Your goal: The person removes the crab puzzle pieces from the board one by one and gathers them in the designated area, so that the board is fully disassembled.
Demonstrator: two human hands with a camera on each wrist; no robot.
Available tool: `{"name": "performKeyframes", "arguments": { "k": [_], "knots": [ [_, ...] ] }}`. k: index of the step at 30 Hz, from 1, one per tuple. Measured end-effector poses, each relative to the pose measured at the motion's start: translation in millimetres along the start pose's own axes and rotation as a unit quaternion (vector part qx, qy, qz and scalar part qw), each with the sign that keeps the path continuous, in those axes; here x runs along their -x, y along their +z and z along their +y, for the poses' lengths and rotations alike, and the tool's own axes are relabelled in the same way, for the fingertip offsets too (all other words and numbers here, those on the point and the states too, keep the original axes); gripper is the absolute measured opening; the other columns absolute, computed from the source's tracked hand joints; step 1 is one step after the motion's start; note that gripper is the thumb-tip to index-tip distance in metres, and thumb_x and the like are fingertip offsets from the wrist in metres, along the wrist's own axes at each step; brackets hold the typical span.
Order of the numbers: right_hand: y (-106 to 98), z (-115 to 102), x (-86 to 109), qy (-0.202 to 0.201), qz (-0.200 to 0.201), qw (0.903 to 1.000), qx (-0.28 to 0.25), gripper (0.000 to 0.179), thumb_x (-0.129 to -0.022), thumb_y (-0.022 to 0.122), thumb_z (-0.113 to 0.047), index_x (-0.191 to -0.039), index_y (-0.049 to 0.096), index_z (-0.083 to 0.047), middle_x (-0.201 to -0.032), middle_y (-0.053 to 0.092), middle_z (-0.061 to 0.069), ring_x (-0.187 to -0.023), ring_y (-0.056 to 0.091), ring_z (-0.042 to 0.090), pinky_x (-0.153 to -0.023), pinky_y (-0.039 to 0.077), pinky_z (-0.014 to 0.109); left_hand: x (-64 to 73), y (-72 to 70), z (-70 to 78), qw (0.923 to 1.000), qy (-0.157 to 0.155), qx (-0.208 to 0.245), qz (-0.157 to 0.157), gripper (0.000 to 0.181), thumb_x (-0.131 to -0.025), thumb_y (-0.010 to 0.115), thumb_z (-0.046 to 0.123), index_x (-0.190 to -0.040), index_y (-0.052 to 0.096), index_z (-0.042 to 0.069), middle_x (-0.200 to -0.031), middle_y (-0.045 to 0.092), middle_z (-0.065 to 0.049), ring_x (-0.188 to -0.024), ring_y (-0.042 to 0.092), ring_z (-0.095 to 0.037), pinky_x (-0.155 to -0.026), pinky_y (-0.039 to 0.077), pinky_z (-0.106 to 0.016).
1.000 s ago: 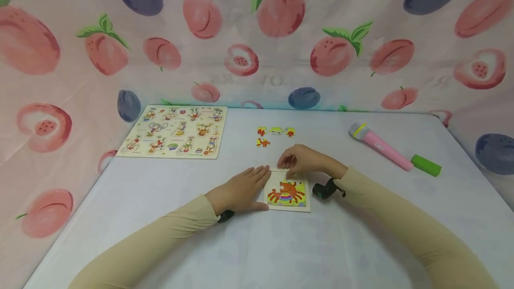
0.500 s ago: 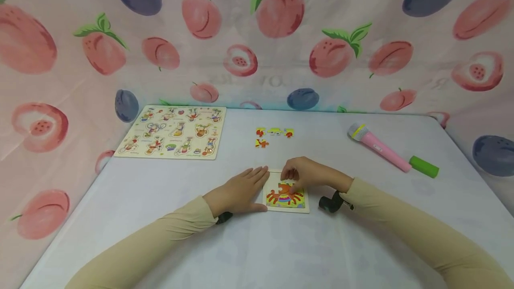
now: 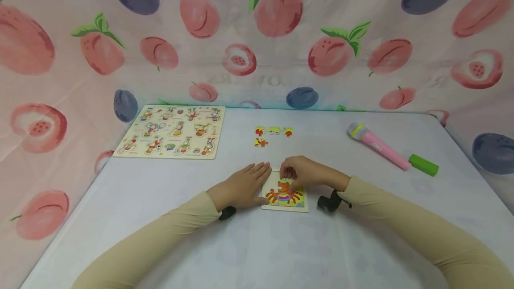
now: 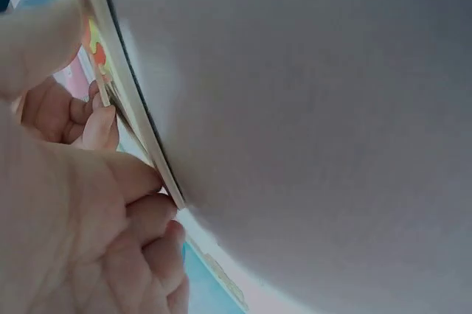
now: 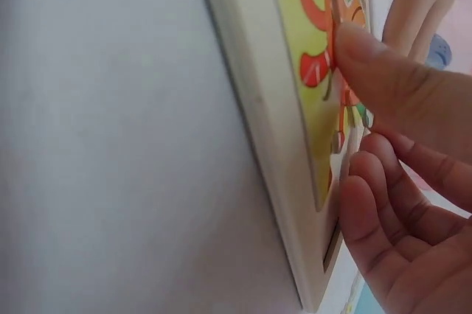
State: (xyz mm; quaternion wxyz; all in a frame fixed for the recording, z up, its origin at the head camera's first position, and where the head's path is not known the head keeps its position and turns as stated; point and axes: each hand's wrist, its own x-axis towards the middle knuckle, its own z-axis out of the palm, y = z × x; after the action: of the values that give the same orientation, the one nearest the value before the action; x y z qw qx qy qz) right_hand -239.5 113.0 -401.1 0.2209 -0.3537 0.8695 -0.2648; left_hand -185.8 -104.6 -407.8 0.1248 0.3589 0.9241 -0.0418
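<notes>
A small wooden puzzle tray [image 3: 284, 209] lies flat before me, its crab picture [image 3: 286, 198] partly filled in. My left hand [image 3: 240, 189] rests along the tray's left side, fingers extended to the upper corner and thumb over the lower one. In the left wrist view its fingertips touch the wooden edge [image 4: 140, 100]. My right hand [image 3: 304, 174] reaches over the upper part of the picture and pinches a puzzle piece [image 3: 283, 181] low over the crab. The right wrist view has the thumb [image 5: 365, 49] against the picture's surface; the fingers partly hide the piece.
Several loose crab puzzle pieces [image 3: 275, 131] lie beyond the tray. A larger wooden puzzle board [image 3: 172, 133] with cartoon figures is at the back left. To the right are a pink toy microphone [image 3: 379, 147] and a green block [image 3: 423, 165]. A fruit-print cloth [image 3: 257, 35] hangs behind.
My right hand has come down from the tray's top edge onto the crab picture with the piece, then stayed there. The left hand has barely shifted at the tray's side.
</notes>
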Motion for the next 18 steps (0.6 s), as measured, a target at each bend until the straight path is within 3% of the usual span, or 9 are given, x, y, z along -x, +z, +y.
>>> {"name": "performKeyframes", "arguments": {
  "k": [11, 18],
  "knots": [
    [0.4, -1.8, 0.7, 0.009, 0.018, 0.9997, 0.017, 0.030, -0.068, 0.084, -0.016, -0.089, 0.063, -0.012, -0.083, 0.055, -0.001, -0.079, 0.048, 0.013, -0.071, 0.046, 0.022, 0.5, -4.7, 2.5, 0.9995, -0.010, -0.030, -0.006, 0.085, -0.091, 0.044, 0.061, -0.150, 0.019, 0.005, -0.158, 0.018, -0.008, -0.147, 0.016, -0.021, -0.120, 0.017, -0.034],
    [0.6, -0.5, 4.7, -0.006, 0.025, 0.9996, 0.011, 0.031, -0.067, 0.085, -0.016, -0.088, 0.061, -0.012, -0.080, 0.055, -0.001, -0.077, 0.048, 0.012, -0.068, 0.045, 0.022, -2.2, -0.7, 1.8, 0.9992, -0.007, -0.038, -0.006, 0.085, -0.091, 0.043, 0.062, -0.150, 0.019, 0.006, -0.158, 0.017, -0.008, -0.147, 0.015, -0.020, -0.120, 0.017, -0.034]
  ]
}}
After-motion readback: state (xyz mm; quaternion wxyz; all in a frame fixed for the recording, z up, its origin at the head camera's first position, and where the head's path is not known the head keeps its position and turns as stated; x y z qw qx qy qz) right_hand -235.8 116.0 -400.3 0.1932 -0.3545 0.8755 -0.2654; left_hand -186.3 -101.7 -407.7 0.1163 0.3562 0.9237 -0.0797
